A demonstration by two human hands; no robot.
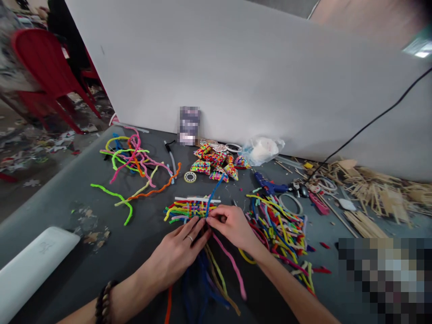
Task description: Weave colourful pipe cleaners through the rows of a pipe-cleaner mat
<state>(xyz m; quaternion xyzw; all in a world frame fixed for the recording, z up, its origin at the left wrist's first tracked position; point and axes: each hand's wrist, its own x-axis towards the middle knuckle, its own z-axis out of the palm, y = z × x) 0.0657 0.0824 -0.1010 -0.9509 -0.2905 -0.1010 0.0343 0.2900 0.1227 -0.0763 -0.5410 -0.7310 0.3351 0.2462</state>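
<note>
Woven pipe cleaners [194, 208], white case [37, 265], illegible mark [44, 246]

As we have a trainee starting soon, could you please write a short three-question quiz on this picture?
1. True or false: the left hand wears a ring.
2. Which lies farther right in the picture than the glue gun?
A) red chair
B) stick pile
C) small pillows
3. Fill in the colour: the stem rising beside the right hand is ____.

Key: 1. True. 2. B. 3. Blue.
</note>
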